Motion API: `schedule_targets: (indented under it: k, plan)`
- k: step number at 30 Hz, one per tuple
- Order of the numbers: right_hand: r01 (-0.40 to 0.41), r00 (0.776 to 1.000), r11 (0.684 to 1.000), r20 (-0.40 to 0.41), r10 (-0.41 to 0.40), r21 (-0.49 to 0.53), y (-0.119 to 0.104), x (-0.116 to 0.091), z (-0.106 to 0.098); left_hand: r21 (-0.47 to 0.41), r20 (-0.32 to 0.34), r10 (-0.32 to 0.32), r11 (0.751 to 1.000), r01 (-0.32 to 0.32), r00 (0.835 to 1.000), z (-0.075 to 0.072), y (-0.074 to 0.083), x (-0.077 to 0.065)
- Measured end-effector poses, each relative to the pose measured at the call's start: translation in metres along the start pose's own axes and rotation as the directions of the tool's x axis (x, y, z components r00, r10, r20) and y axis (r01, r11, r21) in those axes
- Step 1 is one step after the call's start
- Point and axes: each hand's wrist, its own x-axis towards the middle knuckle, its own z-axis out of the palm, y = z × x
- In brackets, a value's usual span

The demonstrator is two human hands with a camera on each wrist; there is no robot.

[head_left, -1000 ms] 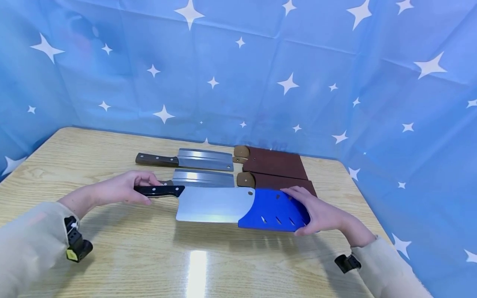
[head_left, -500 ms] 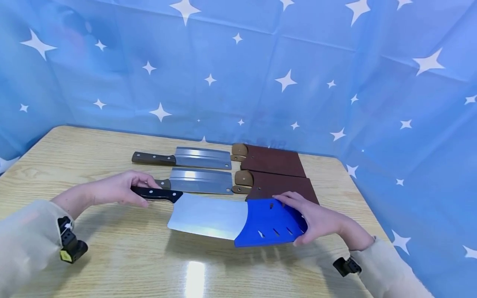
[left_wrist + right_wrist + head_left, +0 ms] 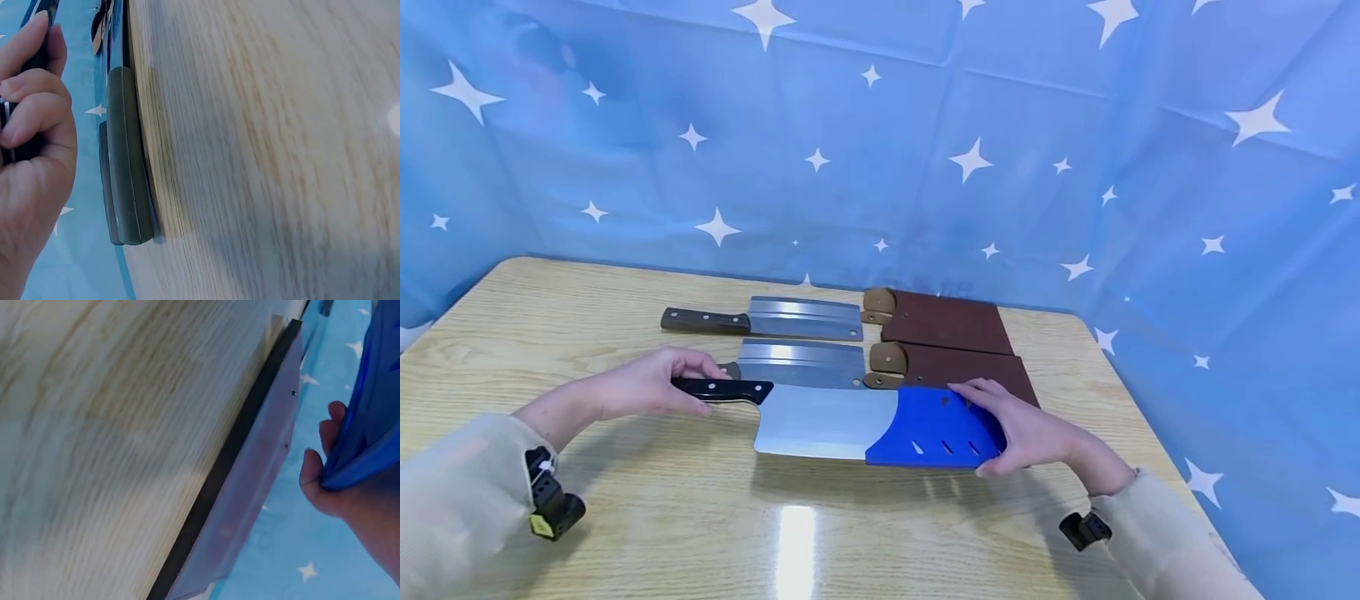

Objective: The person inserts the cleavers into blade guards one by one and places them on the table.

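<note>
My left hand (image 3: 655,385) grips the black riveted handle (image 3: 730,390) of a cleaver (image 3: 820,423), held above the table with its broad blade level. A blue blade cover (image 3: 917,437) with slanted slots encloses the outer part of that blade. Around the cover's far end, my right hand (image 3: 1026,427) holds it between thumb and fingers. In the left wrist view, curled fingers (image 3: 37,119) wrap the handle. The right wrist view has the blue cover (image 3: 369,406) resting in the right hand (image 3: 331,462).
Behind lie two more cleavers, a far one (image 3: 805,318) and a nearer one (image 3: 801,362), partly hidden by my left hand. Two brown leather sheaths, the far one (image 3: 955,322) and the near one (image 3: 977,367), lie right of them on the wooden table (image 3: 685,533). A starry blue curtain hangs behind.
The blue cover has slid leftward over the cleaver's blade, so less blade shows. The cleaver dipped and tilted half a second ago, then came back up nearly level.
</note>
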Motion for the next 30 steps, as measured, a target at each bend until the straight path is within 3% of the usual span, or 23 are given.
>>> schedule_targets:
  k: [5, 10, 21, 30]
  plan:
    - [-0.019, 1.000, 1.000, 0.003, 0.018, 0.008, -0.006, 0.008, 0.004, 0.064, -0.043, 0.025, 0.998, -0.022, 0.999, 0.007, 0.002, 0.005]
    - [-0.011, 0.999, 1.000, 0.035, 0.011, 0.003, -0.016, 0.020, 0.010, 0.115, -0.037, 0.062, 0.992, -0.057, 0.997, 0.019, 0.008, 0.017]
    - [-0.018, 0.997, 0.999, 0.069, 0.016, 0.039, -0.036, 0.037, 0.015, -0.024, -0.006, 0.076, 0.997, -0.076, 0.997, 0.041, 0.015, 0.031]
    - [-0.029, 0.997, 0.999, 0.071, 0.026, 0.042, -0.038, 0.039, 0.017, 0.017, -0.036, 0.066, 0.998, -0.065, 0.997, 0.041, 0.013, 0.032]
